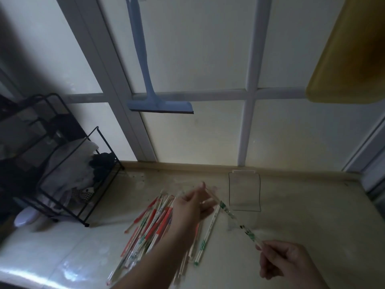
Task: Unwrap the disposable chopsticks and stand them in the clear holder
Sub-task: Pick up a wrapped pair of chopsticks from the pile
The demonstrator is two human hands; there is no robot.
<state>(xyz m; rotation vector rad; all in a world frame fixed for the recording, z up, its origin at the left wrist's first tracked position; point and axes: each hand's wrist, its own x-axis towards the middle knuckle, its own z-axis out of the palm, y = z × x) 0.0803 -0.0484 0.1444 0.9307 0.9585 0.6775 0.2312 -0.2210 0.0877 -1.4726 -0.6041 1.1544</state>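
both hands gripped one wrapped chopstick pair (233, 217): left hand (193, 205) pinched its far end, right hand (285, 261) its near end, just left of the clear holder (244, 191).

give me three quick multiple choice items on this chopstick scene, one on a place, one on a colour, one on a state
1. Where does the clear holder stand?
A. at the back of the counter, near the wall
B. inside the black wire rack
C. on the pile of chopsticks

2. What colour is the squeegee hanging on the wall?
A. red
B. blue
C. black

3. What is the state of the holder?
A. packed with chopsticks
B. tipped on its side
C. upright with no chopsticks in it

Key: 1 A, it stands just before the wall's edge strip, right of the pile of wrapped chopsticks. 2 B, handle and head are light blue. 3 C, the counter shows through it, while the left hand and right hand hold one wrapped pair by its ends.
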